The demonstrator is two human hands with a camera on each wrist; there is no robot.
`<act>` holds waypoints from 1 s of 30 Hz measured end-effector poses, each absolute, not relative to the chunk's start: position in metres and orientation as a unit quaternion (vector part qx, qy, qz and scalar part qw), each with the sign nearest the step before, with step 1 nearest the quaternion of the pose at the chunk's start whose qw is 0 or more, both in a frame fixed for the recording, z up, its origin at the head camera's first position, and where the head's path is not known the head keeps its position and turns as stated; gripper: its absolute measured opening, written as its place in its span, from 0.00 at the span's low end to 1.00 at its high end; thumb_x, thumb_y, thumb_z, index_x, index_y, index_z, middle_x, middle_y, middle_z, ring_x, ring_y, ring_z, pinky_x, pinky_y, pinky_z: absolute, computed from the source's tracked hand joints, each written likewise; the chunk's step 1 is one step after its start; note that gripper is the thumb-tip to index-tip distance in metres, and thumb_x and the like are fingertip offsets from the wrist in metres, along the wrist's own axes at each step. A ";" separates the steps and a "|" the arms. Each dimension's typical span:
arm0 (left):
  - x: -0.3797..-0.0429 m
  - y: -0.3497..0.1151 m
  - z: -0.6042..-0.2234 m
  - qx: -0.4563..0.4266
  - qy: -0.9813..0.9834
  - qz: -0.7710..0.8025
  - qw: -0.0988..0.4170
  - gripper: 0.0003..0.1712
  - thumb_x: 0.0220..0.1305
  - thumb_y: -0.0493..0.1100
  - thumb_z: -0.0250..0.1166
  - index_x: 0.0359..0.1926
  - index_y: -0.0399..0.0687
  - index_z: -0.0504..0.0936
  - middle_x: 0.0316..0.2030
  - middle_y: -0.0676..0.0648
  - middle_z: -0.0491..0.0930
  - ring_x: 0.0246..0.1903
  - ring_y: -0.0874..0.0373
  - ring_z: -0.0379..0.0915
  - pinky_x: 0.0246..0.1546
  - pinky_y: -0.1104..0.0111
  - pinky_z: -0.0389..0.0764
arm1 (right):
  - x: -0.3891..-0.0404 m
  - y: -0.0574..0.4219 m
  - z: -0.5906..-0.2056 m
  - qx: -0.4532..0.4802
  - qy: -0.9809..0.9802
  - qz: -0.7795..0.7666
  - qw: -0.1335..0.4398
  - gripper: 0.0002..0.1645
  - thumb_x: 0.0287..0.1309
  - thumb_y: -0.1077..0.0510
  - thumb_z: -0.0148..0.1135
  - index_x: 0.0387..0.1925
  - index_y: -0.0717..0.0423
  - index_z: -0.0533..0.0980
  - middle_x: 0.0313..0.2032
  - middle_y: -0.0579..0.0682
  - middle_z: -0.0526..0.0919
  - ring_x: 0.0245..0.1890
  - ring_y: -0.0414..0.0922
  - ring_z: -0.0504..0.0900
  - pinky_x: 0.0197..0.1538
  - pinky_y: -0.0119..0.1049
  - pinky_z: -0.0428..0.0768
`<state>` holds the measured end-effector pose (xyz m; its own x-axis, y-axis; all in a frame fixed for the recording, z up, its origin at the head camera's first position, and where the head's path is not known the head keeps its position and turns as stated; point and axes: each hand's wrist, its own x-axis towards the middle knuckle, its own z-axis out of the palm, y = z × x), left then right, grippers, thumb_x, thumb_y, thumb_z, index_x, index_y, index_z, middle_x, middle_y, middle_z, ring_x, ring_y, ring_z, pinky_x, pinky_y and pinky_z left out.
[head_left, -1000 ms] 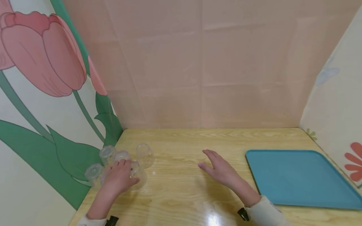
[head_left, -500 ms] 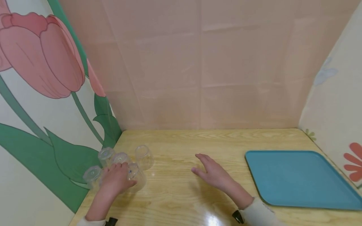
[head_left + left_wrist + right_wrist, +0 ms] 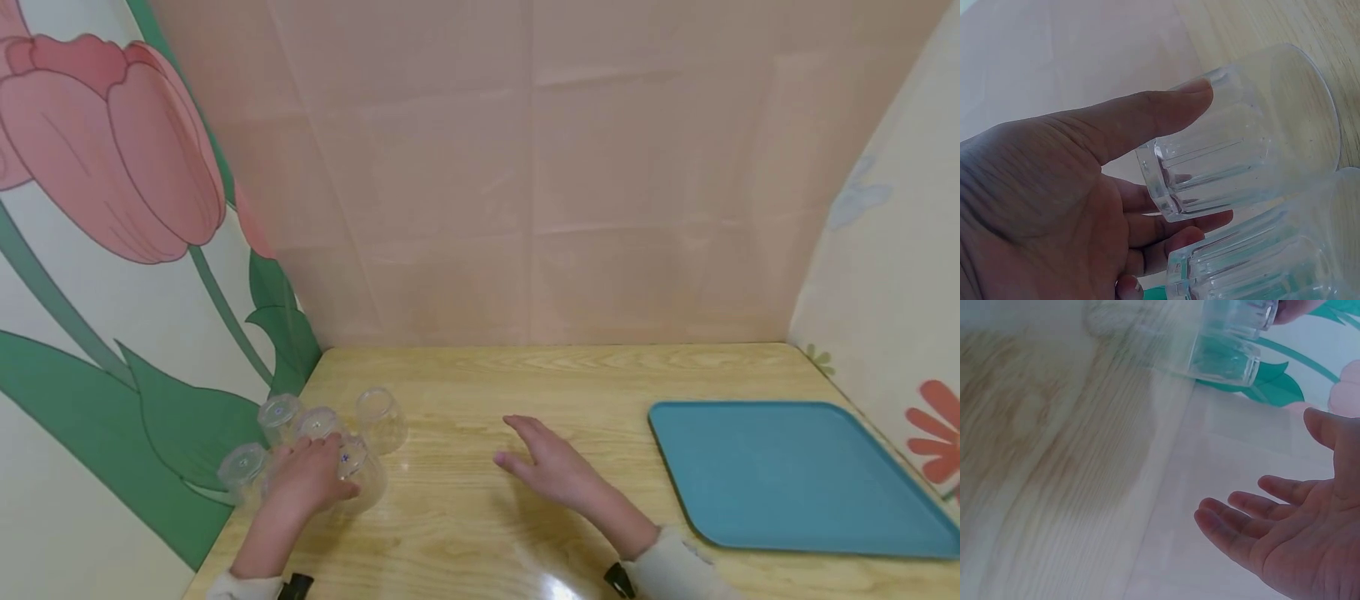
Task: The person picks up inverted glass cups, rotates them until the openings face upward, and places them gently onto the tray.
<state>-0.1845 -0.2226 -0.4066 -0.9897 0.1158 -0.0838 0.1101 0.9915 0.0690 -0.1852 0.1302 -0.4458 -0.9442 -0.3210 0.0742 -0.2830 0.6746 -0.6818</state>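
Several clear, upside-down drinking glasses stand grouped at the left of the table. My left hand (image 3: 306, 482) reaches over the front of the group and grips one glass (image 3: 1254, 125) near its base, thumb on one side and fingers on the other. A second glass (image 3: 1260, 265) stands close beside it, right at the fingertips. Behind the hand are a far glass (image 3: 381, 421), a middle glass (image 3: 318, 422) and a back-left glass (image 3: 279, 419). The hand partly hides the front of the group. My right hand (image 3: 553, 473) hovers over mid-table, fingers spread and holding nothing.
A flat blue tray (image 3: 802, 475) lies on the right of the wooden table (image 3: 480, 375). Another upturned glass (image 3: 243, 468) stands by the left wall panel (image 3: 97, 275), which is printed with tulips. A pink sheet (image 3: 525, 183) closes off the back.
My right hand has drifted left and slightly toward me. My left hand stays at the same glass, and the head view has shifted a little.
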 end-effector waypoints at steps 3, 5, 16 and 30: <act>-0.186 -0.222 -0.406 0.056 0.997 0.030 0.044 0.45 0.49 0.58 0.79 0.59 0.33 0.75 0.50 0.36 0.82 0.52 0.37 0.73 0.48 0.44 0.69 | -0.186 0.127 -0.447 -0.172 0.910 -0.377 0.035 0.41 0.71 0.39 0.58 0.75 0.54 0.61 0.73 0.57 0.65 0.71 0.59 0.66 0.69 0.61 0.66; -0.186 -0.222 -0.406 0.055 0.997 0.032 0.044 0.44 0.48 0.58 0.80 0.57 0.34 0.75 0.48 0.38 0.82 0.51 0.38 0.74 0.47 0.46 0.69 | -0.187 0.125 -0.448 -0.175 0.908 -0.379 0.040 0.41 0.71 0.38 0.57 0.76 0.54 0.61 0.73 0.57 0.65 0.71 0.59 0.66 0.70 0.61 0.66; -0.184 -0.215 -0.401 0.053 0.996 0.059 0.039 0.47 0.47 0.57 0.81 0.61 0.31 0.75 0.52 0.32 0.82 0.55 0.32 0.75 0.57 0.37 0.69 | -0.190 0.113 -0.446 -0.201 0.891 -0.404 0.054 0.42 0.71 0.37 0.57 0.75 0.55 0.61 0.73 0.58 0.66 0.71 0.60 0.67 0.69 0.61 0.67; -0.180 -0.199 -0.394 0.083 0.978 0.189 0.000 0.50 0.49 0.54 0.80 0.65 0.28 0.72 0.58 0.32 0.79 0.56 0.35 0.77 0.56 0.42 0.77 | -0.194 0.109 -0.450 -0.201 0.860 -0.461 0.091 0.41 0.71 0.38 0.57 0.75 0.55 0.61 0.72 0.61 0.66 0.67 0.64 0.70 0.62 0.63 0.74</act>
<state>-0.1805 -0.1987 -0.3939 -0.9863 0.1617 0.0322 0.1620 0.9148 0.3700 -0.1936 0.1091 -0.4497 -0.9028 -0.4291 0.0289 -0.2615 0.4943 -0.8290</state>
